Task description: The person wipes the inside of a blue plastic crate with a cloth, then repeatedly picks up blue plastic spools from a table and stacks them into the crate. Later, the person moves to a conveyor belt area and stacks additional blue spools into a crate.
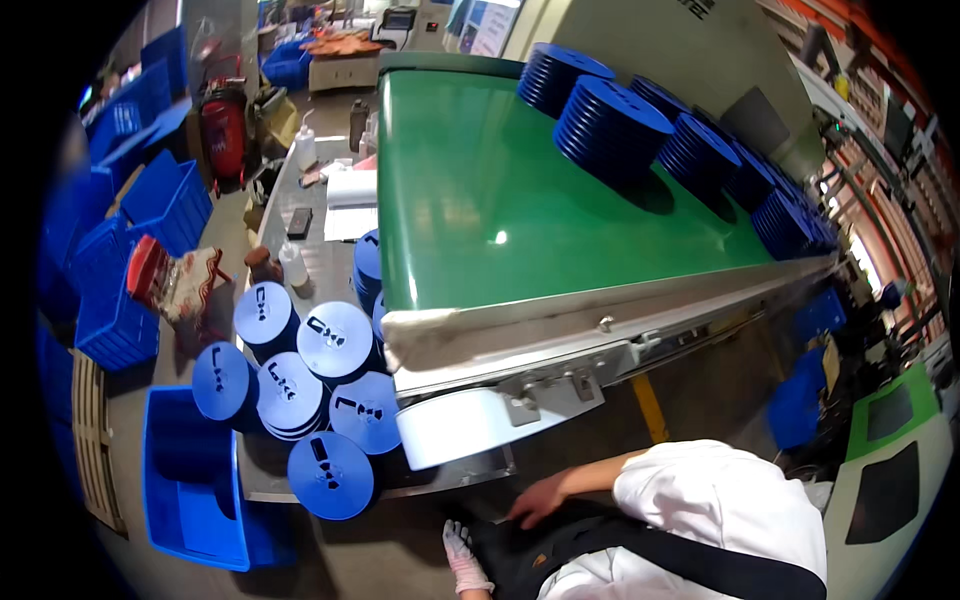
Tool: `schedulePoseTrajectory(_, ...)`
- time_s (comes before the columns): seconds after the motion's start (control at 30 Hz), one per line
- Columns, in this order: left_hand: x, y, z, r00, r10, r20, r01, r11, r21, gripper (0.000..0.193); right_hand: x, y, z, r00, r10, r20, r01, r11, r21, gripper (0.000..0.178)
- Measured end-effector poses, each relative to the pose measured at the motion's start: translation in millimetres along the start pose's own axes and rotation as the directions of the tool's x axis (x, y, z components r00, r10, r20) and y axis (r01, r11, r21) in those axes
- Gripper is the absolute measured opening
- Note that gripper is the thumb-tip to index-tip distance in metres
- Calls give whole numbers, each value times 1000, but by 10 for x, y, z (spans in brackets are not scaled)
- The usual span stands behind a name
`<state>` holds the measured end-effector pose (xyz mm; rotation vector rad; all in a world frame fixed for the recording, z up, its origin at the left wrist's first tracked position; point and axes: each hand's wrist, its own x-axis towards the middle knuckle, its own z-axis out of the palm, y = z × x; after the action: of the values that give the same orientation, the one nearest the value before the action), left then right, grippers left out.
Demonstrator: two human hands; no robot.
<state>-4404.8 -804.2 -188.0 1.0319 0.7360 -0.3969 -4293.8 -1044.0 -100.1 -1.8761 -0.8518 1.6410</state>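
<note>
My left hand, in a whitish glove, is at the bottom of the view beside my black apron. Its fingers are stretched out, and nothing shows in them. Bare, my right hand lies against the upper edge of the black cloth with its fingers extended. No held thing is visible there. The nearest work things are blue spools with dark cut-outs in their round faces. Several stand stacked at the corner of a metal table, ahead of my hands and to their left.
A green conveyor belt carries stacks of blue spools. Its rounded white end cover juts towards me. A blue bin stands below the metal table. Farther left are a red-backed chair and blue crates.
</note>
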Motion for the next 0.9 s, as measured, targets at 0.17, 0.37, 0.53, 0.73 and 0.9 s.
schedulePoseTrajectory(0.17,25,465,739,613,272,741,-786,302,540,50,-1864,-600,-227,968,38,-247,-58,996,-74,65)
schedulePoseTrajectory(0.37,-608,1628,2206,522,-230,821,-625,551,552,52,-4040,-1316,-1153,842,-372,-391,507,794,335,73)
schedulePoseTrajectory(0.53,-1702,2848,3913,106,-263,959,-497,821,281,62,-5346,-1052,-2009,254,-282,-925,612,788,-72,64)
schedulePoseTrajectory(0.73,-1692,3720,5526,283,488,826,-617,752,-232,56,-5735,-85,-3482,29,292,-956,725,652,221,74)
schedulePoseTrajectory(0.9,-824,4261,6230,814,497,299,-544,834,94,57,-5273,-193,-3802,218,130,-967,825,505,254,91)
